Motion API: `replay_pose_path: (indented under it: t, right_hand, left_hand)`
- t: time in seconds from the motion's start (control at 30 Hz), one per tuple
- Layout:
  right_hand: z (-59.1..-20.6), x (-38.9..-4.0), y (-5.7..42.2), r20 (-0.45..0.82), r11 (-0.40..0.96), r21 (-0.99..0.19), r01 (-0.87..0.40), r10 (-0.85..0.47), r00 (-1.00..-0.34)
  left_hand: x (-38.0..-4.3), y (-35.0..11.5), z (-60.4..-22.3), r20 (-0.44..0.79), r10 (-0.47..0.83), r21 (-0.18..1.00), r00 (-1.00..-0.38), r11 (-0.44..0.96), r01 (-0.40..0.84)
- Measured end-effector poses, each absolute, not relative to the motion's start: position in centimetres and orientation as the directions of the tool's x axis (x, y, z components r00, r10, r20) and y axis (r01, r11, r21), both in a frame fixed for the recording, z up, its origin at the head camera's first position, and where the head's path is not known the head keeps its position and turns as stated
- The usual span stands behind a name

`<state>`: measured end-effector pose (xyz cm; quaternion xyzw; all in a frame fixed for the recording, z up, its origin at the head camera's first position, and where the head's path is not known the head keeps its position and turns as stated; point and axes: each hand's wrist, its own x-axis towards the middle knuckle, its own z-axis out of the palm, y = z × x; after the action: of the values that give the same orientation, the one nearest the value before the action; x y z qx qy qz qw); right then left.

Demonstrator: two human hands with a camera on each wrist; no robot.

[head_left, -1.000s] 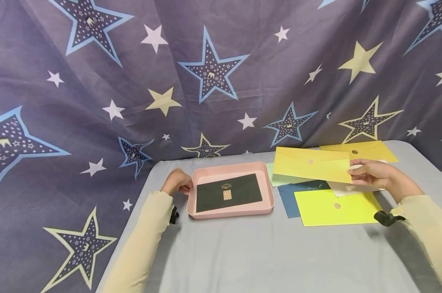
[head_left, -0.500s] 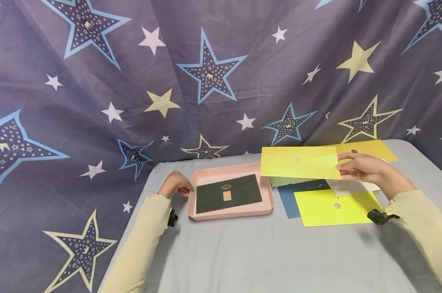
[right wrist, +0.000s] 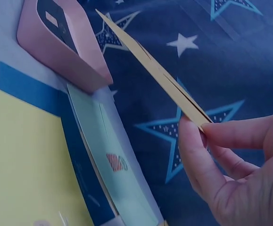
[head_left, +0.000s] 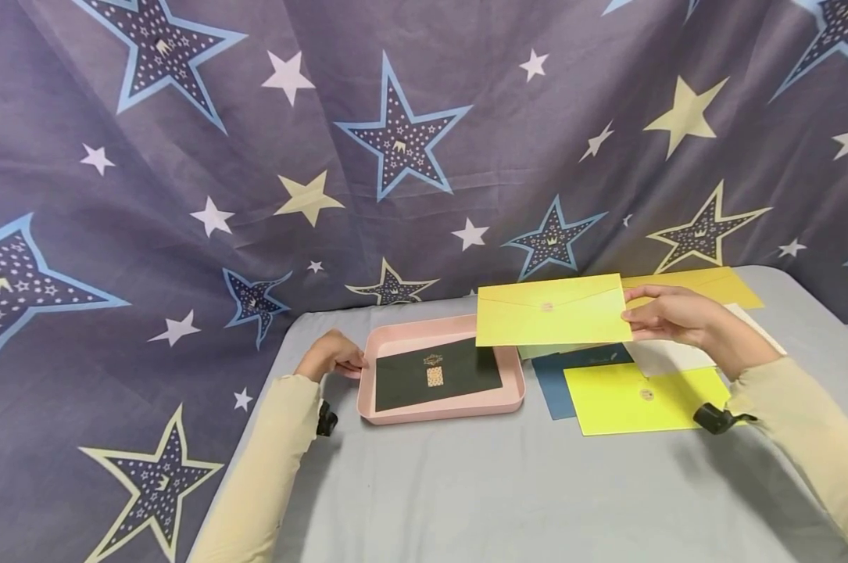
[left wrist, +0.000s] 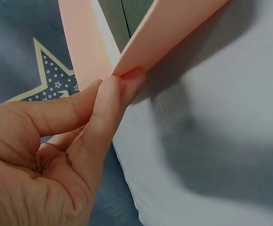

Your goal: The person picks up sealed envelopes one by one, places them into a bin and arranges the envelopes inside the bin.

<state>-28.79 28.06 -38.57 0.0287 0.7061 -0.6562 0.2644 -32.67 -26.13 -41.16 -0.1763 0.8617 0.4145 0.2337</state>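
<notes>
In the head view my right hand [head_left: 670, 317] holds a yellow envelope [head_left: 536, 313] by its right end, raised over the right edge of the pink tray [head_left: 438, 413]. The right wrist view shows the thumb and fingers pinching the envelope [right wrist: 150, 63], which is seen nearly edge-on. My left hand [head_left: 334, 354] is at the tray's left side. In the left wrist view its thumb and fingertips pinch the tray's corner [left wrist: 141, 52]. Inside the tray lies a black envelope [head_left: 402, 379] with a gold print and a patterned seal.
Right of the tray several envelopes overlap: a bright yellow one [head_left: 606, 407], a blue one [head_left: 553, 391], a white one [head_left: 666, 360], a pale green one [right wrist: 105, 122] and a darker yellow one [head_left: 719, 285]. A star-patterned curtain [head_left: 508, 156] hangs behind the grey-covered table [head_left: 466, 493].
My right hand has carried the yellow envelope leftward, from above the other envelopes to over the tray's right edge. My left hand has stayed at the tray.
</notes>
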Motion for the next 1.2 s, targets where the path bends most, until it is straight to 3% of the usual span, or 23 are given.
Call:
replay_pose_path:
  t: [0.37, 1.2]
  right_hand:
    - [-37.4, -28.3, 25.2, -0.409, 0.118, -0.912, 0.393, -0.329, -0.851]
    - [-38.2, -28.7, 18.6, -0.397, 0.174, -0.918, 0.358, -0.331, -0.856]
  left_hand:
    - [-33.0, -26.8, -41.4, -0.592, -0.074, 0.639, -0.802, 0.564, -0.523]
    - [-32.9, -26.4, -41.4, -0.565, -0.112, 0.641, -0.818, 0.564, -0.520]
